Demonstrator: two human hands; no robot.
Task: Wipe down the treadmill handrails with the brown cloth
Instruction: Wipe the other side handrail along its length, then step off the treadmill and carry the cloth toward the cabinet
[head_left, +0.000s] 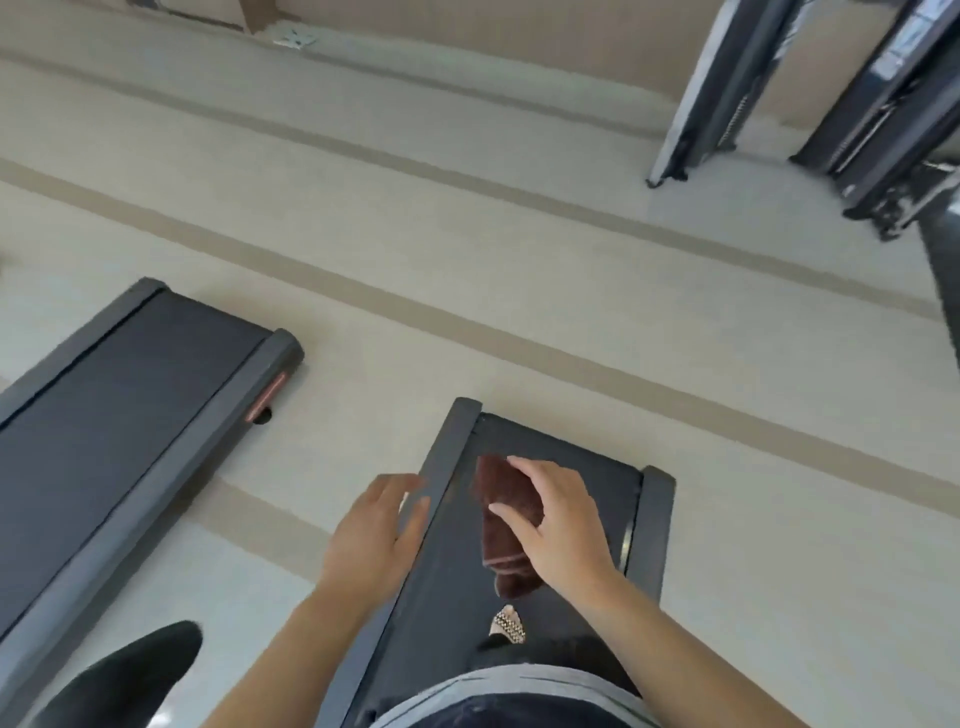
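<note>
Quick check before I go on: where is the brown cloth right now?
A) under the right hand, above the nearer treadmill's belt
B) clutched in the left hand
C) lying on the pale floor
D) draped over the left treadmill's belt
A: the brown cloth hangs under the right hand above the nearer treadmill; the left hand is open and empty.

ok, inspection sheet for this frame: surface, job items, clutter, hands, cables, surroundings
surface: treadmill belt, dark, person standing on it; a foot shows below the cloth.
job's things: brown cloth under the right hand; handrails not in view.
clutter: nothing seen.
grippers: right hand with fingers curled on the cloth, grip unclear; left hand open, blurred, by the deck's left side rail.
cables: nothing seen.
surroundings: second treadmill to the left, folded machines upper right, beige striped floor.
</note>
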